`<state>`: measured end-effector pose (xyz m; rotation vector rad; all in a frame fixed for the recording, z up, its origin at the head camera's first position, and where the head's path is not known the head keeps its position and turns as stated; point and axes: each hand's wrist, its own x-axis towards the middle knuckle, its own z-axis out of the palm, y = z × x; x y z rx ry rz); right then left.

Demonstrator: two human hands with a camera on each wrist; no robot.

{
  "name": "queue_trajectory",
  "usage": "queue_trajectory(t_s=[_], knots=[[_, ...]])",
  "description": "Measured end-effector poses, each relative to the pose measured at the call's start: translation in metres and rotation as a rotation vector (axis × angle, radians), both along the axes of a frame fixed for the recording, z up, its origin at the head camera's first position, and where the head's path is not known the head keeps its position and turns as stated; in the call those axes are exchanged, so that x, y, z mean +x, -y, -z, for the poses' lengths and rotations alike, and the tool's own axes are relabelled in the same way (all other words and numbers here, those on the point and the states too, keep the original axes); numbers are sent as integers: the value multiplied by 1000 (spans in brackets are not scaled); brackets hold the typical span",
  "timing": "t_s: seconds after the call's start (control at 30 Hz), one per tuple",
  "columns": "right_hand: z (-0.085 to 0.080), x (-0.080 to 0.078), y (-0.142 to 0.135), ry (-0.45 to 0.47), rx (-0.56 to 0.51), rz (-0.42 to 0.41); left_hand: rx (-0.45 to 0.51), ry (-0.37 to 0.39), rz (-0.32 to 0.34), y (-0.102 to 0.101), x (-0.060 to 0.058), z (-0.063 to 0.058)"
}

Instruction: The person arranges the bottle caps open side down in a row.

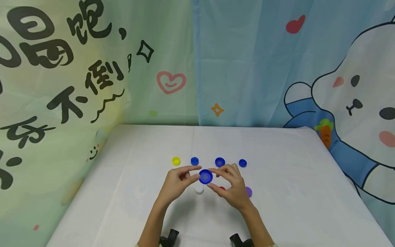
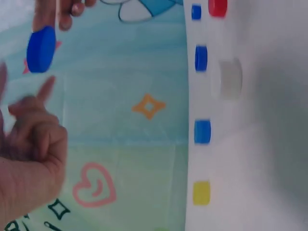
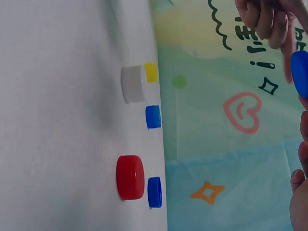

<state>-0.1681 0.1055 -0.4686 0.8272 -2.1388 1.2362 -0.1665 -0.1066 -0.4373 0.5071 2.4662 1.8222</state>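
Note:
A round blue bottle cap (image 1: 205,177) is held up above the white table, its hollow side toward the head view. My right hand (image 1: 232,185) pinches its right edge between thumb and forefinger. On the other side is my left hand (image 1: 177,183), thumb tip close by the cap's left edge and forefinger stretched out above it. In the left wrist view, a small gap shows between the left forefinger (image 2: 46,90) and the raised blue cap (image 2: 41,49). The same cap (image 3: 300,74) is cut off at the frame edge in the right wrist view.
Behind the hands stand a yellow cap (image 1: 176,161) and blue caps (image 1: 194,161) in a row on the table (image 1: 139,209). Nearer are a white cap (image 1: 199,189), a red cap (image 3: 130,177) and a purple cap (image 1: 249,191), partly behind the hands. A printed curtain (image 1: 240,61) hangs behind.

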Motion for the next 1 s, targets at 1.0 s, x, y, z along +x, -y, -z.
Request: queue_trajectory(t_s=[1.0], knots=[[2, 10, -2, 371, -17, 23, -42, -189, -123, -16, 0, 16]])
